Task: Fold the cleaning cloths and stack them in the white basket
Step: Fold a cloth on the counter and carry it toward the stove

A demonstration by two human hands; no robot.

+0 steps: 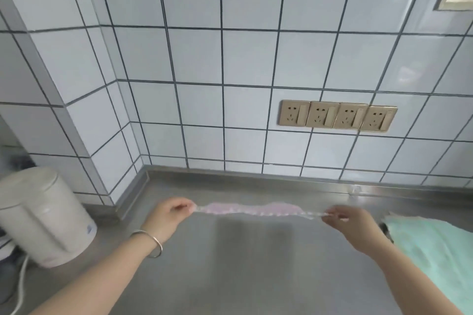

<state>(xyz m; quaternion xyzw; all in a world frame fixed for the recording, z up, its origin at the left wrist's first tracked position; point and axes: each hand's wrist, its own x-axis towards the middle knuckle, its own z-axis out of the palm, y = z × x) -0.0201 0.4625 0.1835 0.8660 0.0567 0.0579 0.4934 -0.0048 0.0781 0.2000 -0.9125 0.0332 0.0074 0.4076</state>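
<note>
left hand [171,215] at 9 o'clock and right hand [346,221] at 3 pinch the pink cloth [252,209] corners, fingers clamped, stretching it flat over the tabletop [250,263] for folding.

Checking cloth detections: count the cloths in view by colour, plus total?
Pink cloth, stretched between left hand and right hand: 1
Green cloth, lying on the counter at right: 1
Total: 2

Cloth [252,210] stretched between hands, kettle [43,215] left, second cloth [432,250] right, sockets [337,116] behind
</note>
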